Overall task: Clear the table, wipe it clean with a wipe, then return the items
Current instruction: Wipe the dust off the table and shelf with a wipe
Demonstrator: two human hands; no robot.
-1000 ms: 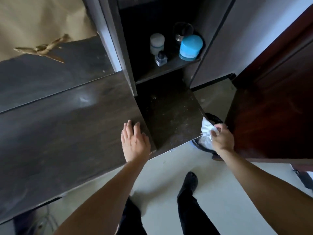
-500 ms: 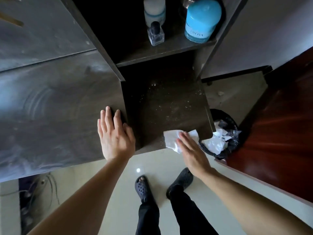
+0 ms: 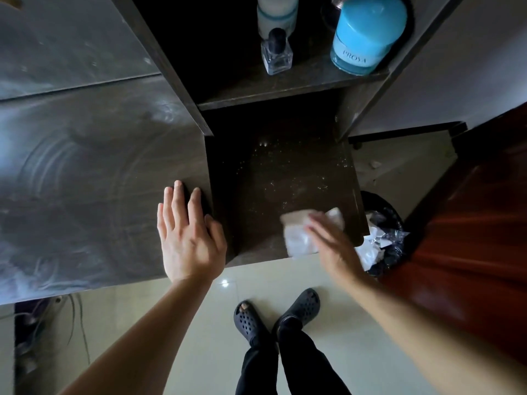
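While right hand (image 3: 333,246) presses one wipe (image 3: 299,240), one blue jar (image 3: 368,32) stands.

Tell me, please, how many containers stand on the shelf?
3: a white bottle at the back, a small glass bottle before it, a blue jar at right. A glass item hides behind the jar.

Pale glossy floor tiles (image 3: 176,323); grey wall (image 3: 456,67) upper right; reddish wooden door (image 3: 470,252) right; dim light.
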